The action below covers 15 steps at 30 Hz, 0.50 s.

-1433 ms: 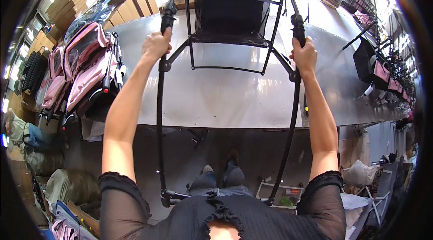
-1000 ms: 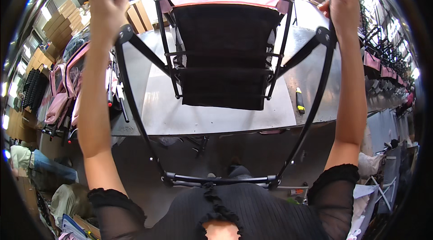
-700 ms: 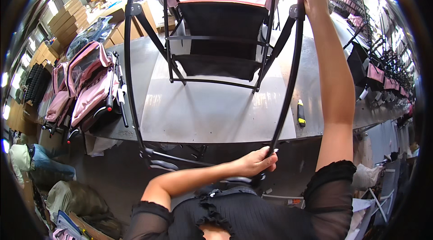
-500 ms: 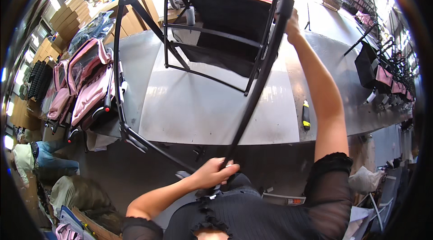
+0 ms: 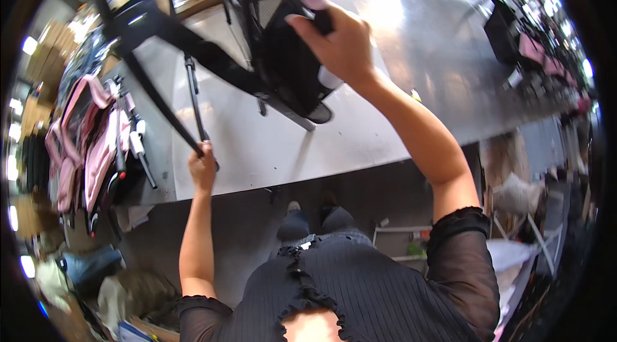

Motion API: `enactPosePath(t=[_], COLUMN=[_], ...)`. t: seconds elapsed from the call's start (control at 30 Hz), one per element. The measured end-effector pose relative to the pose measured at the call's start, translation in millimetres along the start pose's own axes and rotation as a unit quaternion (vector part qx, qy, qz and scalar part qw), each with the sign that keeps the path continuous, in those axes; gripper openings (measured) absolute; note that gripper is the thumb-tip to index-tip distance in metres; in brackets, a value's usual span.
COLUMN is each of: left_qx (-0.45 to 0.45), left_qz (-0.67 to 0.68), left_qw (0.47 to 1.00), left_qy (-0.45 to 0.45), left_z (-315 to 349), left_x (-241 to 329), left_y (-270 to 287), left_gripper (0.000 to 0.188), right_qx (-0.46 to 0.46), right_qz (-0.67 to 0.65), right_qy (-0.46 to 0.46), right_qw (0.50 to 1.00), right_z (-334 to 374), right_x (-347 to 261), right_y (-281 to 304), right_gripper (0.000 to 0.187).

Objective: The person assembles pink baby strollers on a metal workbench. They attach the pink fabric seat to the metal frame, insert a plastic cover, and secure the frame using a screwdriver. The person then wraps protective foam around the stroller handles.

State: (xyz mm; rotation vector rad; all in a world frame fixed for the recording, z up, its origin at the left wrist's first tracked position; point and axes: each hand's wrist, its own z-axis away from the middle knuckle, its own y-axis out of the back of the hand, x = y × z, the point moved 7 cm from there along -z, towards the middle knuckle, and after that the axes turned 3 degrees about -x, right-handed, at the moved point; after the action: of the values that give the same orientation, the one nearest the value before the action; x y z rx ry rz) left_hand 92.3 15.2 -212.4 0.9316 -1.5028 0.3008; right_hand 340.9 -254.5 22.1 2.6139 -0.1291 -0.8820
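Stroller frame (image 5: 222, 68) tilted over the worktop (image 5: 283, 156), likely gripped at 2 spots for balance: left hand (image 5: 203, 166) closed fingers around its tubing, right hand (image 5: 348, 48) wrapped partly hidden fingers higher up.

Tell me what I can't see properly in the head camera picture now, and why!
All in the head view:
- Top of the black frame: cut off by the upper edge.
- Fingertips of the right hand: hidden by the hand and what it grips.
- Little yellow-tipped thing on the table: mostly hidden behind the right forearm.
- Black and pink things at far right: too small and blurred to count.
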Motion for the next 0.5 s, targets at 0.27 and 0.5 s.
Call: enactPosePath(t=[0.27, 0.5], left_qx=[-0.07, -0.136], left_qz=[-0.124, -0.275], left_qw=[0.989, 0.951], left_qy=[-0.035, -0.041], left_z=[-61, 63], left_x=[-78, -44], left_y=[2, -61], left_gripper=[0.031, 0.013], right_qx=[-0.031, 0.121], right_qz=[0.198, 0.28], right_qy=[-0.004, -0.044], right_qw=[0.98, 0.951], right_z=[13, 204], right_x=[-24, -59], right_y=[-10, 252], right_gripper=[0.027, 0.034])
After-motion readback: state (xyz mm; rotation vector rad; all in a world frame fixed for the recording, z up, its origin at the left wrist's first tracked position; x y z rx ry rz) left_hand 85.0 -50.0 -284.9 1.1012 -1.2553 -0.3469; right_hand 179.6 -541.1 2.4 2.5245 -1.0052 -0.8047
